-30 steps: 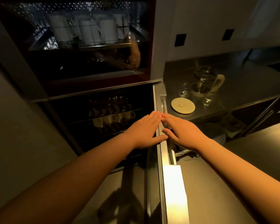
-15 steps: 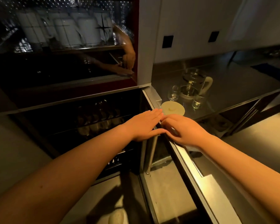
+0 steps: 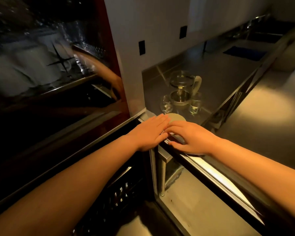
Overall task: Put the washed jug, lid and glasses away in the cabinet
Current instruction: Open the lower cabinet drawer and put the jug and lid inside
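A clear glass jug (image 3: 184, 87) with a cream handle stands on the steel counter (image 3: 228, 72). Two small glasses flank it, one (image 3: 167, 104) at its left and one (image 3: 194, 106) at its right. A round pale lid (image 3: 177, 117) lies flat in front of them, partly hidden behind my fingers. My left hand (image 3: 150, 132) lies flat with fingers together against the top edge of the cabinet's glass door (image 3: 211, 193). Fingers curled, my right hand (image 3: 192, 137) holds that same door edge from the other side. The door is swung outward.
The glass-fronted cabinet (image 3: 58, 108) fills the left, with white mugs (image 3: 32, 68) on an upper rack and small cups (image 3: 121, 195) on a lower rack. Two dark wall sockets (image 3: 141, 47) sit above the counter. A blue cloth (image 3: 243, 52) lies far back.
The lower cabinet door has swung further open under both hands. My view has moved closer and to the left, so the jug and glasses sit nearer the middle.
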Demonstrator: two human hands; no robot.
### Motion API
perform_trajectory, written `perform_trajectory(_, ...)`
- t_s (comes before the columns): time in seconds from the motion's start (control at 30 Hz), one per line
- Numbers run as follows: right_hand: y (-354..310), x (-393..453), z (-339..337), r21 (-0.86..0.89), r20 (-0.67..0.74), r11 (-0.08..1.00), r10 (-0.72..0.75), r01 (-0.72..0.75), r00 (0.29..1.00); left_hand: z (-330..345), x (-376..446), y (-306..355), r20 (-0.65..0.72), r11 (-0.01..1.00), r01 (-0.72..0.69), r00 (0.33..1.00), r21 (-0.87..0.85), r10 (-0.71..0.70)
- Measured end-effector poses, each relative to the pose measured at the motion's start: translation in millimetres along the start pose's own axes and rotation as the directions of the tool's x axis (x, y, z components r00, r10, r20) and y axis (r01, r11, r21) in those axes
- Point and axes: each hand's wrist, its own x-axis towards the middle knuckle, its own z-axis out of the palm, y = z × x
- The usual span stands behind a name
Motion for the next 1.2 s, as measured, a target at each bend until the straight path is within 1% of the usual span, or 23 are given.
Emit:
perform_trajectory(0.1,7,4,3,0.002,-0.023,0.999,0.043,-0.043,0.999,1,10,-9,-0.016,0.997,-0.050,0.999,-0.050,0.049)
perform_trajectory(0.23,30,2,7,-0.060,-0.037,0.989,0.134,-0.136,0.990,1,31,-19,0.058,0.998,0.003,0.998,-0.059,0.000)
perform_trajectory(0.37,64,-1,12,-0.154,-0.047,0.954,0.252,-0.256,0.967,-4,58,-23,0.157,0.998,0.006,0.988,-0.057,0.003)
perform_trajectory(0.53,110,6,4,-0.180,-0.080,0.929,0.314,-0.324,0.946,-4,99,-29,0.160,0.992,0.085,0.985,-0.097,-0.069)
perform_trajectory(0.6,130,11,-1,-0.185,-0.096,0.919,0.335,-0.348,0.937,-3,119,-30,0.132,0.992,0.093,0.988,-0.090,-0.081)
perform_trajectory(0.7,162,21,-9,-0.168,-0.104,0.908,0.372,-0.385,0.922,1,150,-29,0.001,0.991,0.095,0.995,-0.094,-0.095)
perform_trajectory(0.83,203,38,-16,-0.136,-0.122,0.903,0.392,-0.407,0.912,15,187,-24,-0.058,0.982,0.179,0.981,-0.059,-0.183)
perform_trajectory(0.97,244,61,-17,-0.138,-0.117,0.915,0.365,-0.379,0.923,38,220,-24,-0.127,0.958,0.287,0.951,0.012,-0.283)
perform_trajectory(1.07,268,77,-15,-0.136,-0.123,0.915,0.364,-0.379,0.923,60,239,-25,-0.128,0.916,0.397,0.913,0.053,-0.388)
perform_trajectory(1.2,292,95,-7,-0.131,-0.175,0.910,0.370,-0.394,0.912,91,254,-28,-0.082,0.867,0.497,0.867,0.046,-0.492)
